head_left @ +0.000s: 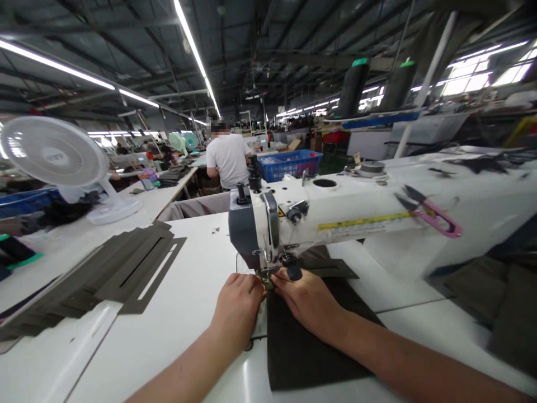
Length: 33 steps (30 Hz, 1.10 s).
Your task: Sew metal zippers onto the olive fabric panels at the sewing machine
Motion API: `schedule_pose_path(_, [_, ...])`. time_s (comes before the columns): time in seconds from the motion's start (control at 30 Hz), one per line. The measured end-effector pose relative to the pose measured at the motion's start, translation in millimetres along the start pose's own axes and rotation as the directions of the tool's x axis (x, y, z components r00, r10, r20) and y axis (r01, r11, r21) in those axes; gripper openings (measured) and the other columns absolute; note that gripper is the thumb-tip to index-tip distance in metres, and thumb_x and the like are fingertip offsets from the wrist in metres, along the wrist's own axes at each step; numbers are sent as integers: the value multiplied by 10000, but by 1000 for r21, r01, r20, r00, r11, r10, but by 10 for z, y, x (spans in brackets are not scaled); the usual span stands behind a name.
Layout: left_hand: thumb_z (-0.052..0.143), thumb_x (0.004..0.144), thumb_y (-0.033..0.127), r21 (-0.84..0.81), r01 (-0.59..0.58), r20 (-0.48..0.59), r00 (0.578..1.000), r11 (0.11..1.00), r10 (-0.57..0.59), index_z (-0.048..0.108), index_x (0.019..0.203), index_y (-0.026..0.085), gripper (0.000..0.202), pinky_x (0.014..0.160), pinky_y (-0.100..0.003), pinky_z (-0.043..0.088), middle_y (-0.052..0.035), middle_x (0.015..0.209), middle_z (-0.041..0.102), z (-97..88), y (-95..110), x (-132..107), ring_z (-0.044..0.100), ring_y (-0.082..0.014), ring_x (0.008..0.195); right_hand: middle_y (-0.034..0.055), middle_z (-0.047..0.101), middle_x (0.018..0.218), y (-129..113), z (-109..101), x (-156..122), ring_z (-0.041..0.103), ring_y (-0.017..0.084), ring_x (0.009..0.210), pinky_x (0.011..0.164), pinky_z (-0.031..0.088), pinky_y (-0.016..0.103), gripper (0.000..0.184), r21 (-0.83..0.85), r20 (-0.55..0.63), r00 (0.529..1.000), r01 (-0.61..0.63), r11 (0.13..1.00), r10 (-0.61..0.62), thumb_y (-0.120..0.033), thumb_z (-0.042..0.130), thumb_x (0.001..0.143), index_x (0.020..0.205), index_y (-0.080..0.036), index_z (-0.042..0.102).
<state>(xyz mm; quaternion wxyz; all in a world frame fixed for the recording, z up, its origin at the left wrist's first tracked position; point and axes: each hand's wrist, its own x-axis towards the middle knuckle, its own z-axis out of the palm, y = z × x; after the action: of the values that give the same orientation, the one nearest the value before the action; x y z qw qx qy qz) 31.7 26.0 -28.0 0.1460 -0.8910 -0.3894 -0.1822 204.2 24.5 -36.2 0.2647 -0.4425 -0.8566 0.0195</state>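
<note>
A white sewing machine (352, 210) stands before me, its needle and presser foot just beyond my fingertips. Under its arm lies a dark olive fabric panel (310, 347), which hangs toward me over the tabletop. My right hand (308, 299) rests on this panel, fingers pinching its left edge beside the presser foot; a dark band or pad shows on one finger. My left hand (239, 302) is closed at the left of the presser foot, its fingertips close to the same edge. What those fingertips hold is hidden.
Left on the table lies a row of overlapping olive fabric pieces (138, 263) with slots. Pink-handled scissors (436, 215) lie on the machine arm. A white fan (59, 157), a blue crate (289, 165) and a person in a white shirt (227, 159) are beyond. More dark fabric (482, 291) sits right.
</note>
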Motion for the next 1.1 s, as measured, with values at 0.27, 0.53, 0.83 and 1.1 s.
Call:
schedule_pose_path(0.27, [506,836,122,37,4,-31,1000,999,-2,570,695,146,157,611,-324,447,-47,701,579,1,19,11,536,-181,629,49,656,844,3,-6,17,601,161,803,756,442,260,221,-13,-15,1000,22,1000,-23,-85,423,847,835,-160,630])
schedule_pose_path(0.53, [494,821,94,34,-20,20,1000,999,19,580,701,143,155,620,-327,448,-55,708,577,-42,4,38,551,-190,654,57,653,829,-48,-63,51,596,168,805,746,437,276,208,-78,55,998,48,996,-44,-93,427,853,811,-151,623])
schedule_pose_path(0.83, [511,825,124,-151,26,63,998,988,-17,625,836,172,124,748,-344,454,-48,890,648,-209,-48,-57,594,-190,815,126,613,971,185,-342,-262,542,265,950,823,425,398,203,-255,-38,991,-135,958,129,-181,590,773,959,-103,593])
schedule_pose_path(1.1, [503,819,113,-421,26,36,999,907,-12,595,980,210,210,792,-344,424,-32,902,618,-596,253,-396,543,-181,843,10,566,680,-491,-567,-740,555,154,649,579,397,252,197,141,197,942,-300,944,270,-156,456,814,633,-181,529])
